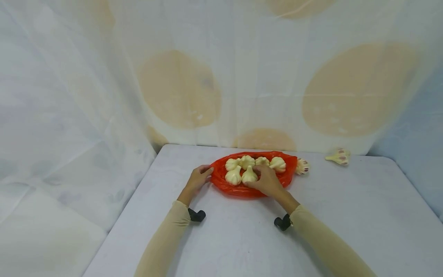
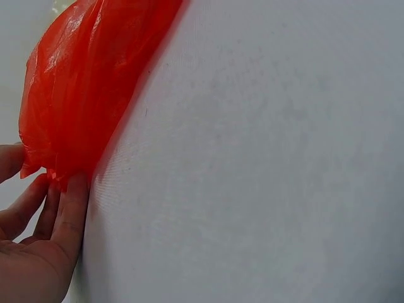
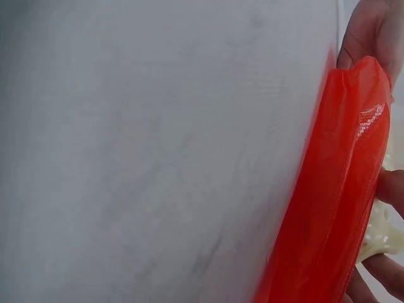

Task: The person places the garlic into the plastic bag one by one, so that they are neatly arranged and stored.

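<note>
While the left hand [image 1: 200,176] loosely grips the red bag [image 1: 231,190], presumably to steady it on the table [image 1: 235,238], the right hand [image 1: 268,181], thumb and fingers slightly parted, pinches a garlic bulb [image 1: 249,176] inside.

White table [image 1: 238,238], rear corners rounded, faint dark specks in the wrist views. Pale back sheet [image 1: 249,111] hangs behind, printed with big tan round patches [image 1: 178,90], some cut off by the top of the head view. Left sheet [image 1: 69,127] creased, faint greyish blotches. Right sheet [image 1: 418,142] bluish. Two loose red-streaked garlic bulbs on the table, right of centre: far bulb [image 1: 340,157] near back edge, stem pointing left; nearer bulb [image 1: 302,166] partly hidden.
</note>
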The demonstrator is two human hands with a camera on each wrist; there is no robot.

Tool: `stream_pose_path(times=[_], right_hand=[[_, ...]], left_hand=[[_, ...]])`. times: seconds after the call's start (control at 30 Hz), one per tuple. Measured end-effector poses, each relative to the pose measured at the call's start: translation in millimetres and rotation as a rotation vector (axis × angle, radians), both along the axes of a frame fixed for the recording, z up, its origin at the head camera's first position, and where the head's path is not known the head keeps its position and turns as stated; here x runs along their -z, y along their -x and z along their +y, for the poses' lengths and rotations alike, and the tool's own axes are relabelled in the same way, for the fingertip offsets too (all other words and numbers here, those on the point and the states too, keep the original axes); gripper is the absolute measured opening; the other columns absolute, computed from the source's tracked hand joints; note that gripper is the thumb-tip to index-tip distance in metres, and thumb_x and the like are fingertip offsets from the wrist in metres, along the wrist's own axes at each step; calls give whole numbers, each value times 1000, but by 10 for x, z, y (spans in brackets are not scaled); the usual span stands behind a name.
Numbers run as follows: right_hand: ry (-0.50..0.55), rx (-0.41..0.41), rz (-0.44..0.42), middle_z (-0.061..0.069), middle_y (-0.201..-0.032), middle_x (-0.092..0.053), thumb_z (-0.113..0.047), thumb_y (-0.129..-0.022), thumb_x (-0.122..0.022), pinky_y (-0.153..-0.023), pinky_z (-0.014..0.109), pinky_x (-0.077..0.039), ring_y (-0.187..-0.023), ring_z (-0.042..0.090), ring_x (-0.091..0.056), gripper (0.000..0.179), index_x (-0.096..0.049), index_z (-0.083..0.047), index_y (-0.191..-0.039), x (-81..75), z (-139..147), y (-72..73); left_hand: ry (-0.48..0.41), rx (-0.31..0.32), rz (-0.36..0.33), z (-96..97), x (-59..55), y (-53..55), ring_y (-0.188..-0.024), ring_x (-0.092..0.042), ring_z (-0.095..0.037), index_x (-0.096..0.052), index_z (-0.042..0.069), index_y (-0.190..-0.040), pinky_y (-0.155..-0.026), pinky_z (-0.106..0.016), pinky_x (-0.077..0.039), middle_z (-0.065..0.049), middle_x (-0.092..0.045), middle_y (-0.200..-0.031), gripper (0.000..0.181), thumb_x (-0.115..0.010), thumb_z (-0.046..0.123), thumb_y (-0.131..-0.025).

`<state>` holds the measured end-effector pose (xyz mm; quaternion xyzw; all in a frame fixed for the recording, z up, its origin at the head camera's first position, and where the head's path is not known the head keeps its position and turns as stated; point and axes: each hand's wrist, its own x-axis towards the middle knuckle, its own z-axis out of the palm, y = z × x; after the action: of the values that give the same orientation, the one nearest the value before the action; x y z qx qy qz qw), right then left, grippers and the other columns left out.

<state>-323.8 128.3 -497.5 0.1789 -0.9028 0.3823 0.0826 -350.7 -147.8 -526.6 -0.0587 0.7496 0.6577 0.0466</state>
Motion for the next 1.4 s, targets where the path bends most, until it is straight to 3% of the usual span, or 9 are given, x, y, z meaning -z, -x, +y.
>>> stream_pose_path(times=[0.57, 0.8, 1.2, 1.4], right_hand=[[-16, -9, -81, 4, -113, -53, -30, -59, -79, -90, 39, -39, -105, 20, -46, 69, -51, -5, -117, -18, 4, -21], [-4, -16, -39, 8, -114, -54, -32, -61, -78, -89, 40, -40, -105, 20, -48, 70, -51, -2, -118, -46, 2, -20], [-18, 14, -109, 7, -114, -54, -37, -64, -75, -84, 38, -44, -104, 22, -51, 68, -50, -7, -119, -233, 74, -94], [-5, -24, -71, 5, -104, -58, -30, -66, -75, -74, 35, -49, -95, 25, -56, 56, -53, -9, -113, -457, 206, -132]], left_hand=[[0, 4, 7, 14, -2, -7, -96, -55, -19, -55, 12, -112, -74, -28, -50, -5, -54, -108, 34, -59, 30, -83], [7, -4, 4, 4, 10, 6, -95, -55, -18, -56, 14, -110, -74, -28, -50, -4, -55, -106, 33, -59, 31, -82], [19, 11, -3, -1, -9, 14, -97, -54, -18, -54, 15, -112, -75, -27, -49, -3, -54, -108, 36, -58, 34, -82], [23, 3, -7, -4, -26, -9, -96, -54, -18, -55, 15, -110, -74, -28, -49, -3, -55, -107, 34, -59, 33, -82]])
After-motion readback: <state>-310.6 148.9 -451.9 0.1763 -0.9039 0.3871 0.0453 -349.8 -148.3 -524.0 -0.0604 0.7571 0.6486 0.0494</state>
